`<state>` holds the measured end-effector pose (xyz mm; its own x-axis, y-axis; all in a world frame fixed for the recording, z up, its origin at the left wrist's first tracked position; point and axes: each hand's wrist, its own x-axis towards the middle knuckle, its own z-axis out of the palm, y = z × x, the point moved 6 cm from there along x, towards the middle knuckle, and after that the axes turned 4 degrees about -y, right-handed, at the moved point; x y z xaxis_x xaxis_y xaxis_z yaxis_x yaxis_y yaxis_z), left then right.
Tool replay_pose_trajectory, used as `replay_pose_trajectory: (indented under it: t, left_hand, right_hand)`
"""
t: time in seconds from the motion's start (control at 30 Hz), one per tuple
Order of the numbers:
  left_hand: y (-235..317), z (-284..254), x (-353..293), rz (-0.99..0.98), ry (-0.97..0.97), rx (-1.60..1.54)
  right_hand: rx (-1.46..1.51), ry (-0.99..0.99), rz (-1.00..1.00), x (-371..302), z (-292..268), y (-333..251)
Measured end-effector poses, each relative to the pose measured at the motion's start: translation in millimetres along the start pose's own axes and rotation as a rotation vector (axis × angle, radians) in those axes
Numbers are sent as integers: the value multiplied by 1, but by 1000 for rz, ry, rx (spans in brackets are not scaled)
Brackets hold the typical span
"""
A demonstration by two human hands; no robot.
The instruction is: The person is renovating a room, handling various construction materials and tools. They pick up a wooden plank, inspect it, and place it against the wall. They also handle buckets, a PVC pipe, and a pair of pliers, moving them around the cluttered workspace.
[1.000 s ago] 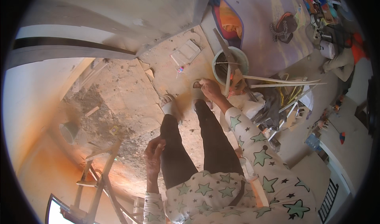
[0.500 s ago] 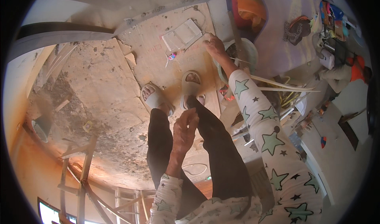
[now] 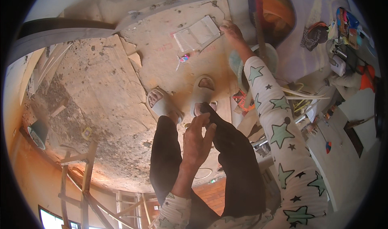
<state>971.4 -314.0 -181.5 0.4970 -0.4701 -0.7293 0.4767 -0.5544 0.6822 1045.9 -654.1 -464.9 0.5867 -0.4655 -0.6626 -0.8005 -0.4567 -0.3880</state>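
Note:
My right hand (image 3: 233,32) reaches forward on a stretched arm, beside the right end of a flat, pale, clear-wrapped package (image 3: 198,33) on a stained board (image 3: 161,47). Its fingers are curled together; what they hold, if anything, I cannot make out. Below that forearm stands a pale green bucket (image 3: 235,62), partly covered by the arm. My left hand (image 3: 197,142) hovers over my dark-trousered legs, thumb apart from loosely bent fingers, with nothing visible in it. A small pink-and-blue item (image 3: 184,58) lies between the package and my sandals (image 3: 202,87).
A wooden frame (image 3: 87,168) stands at lower left, near a dark green bucket (image 3: 37,134). Pale strips (image 3: 307,93) and a red crate-like thing (image 3: 241,100) lie right of my feet. Orange cloth (image 3: 279,10) is at the back. Another person (image 3: 365,77) is at far right.
My view has shifted, so most things sit further right. My left hand has risen slightly, and its thumb now stands apart from the fingers. My right hand stays beside the package.

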Motion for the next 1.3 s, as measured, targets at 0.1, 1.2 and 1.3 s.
replay_pose_trajectory:
  t: [0.1,1.2,1.3]
  left_hand:
    - [7,-6,3,6,-8,0]
    - [-26,-74,16,-206,449,-720]
    - [-39,-75,10,-264,497,-708]
  right_hand:
    - [53,1,-15,12,-3,2]
    - [174,-372,-1159,-309,58,-184]
    - [180,-294,-1119,-302,54,-180]
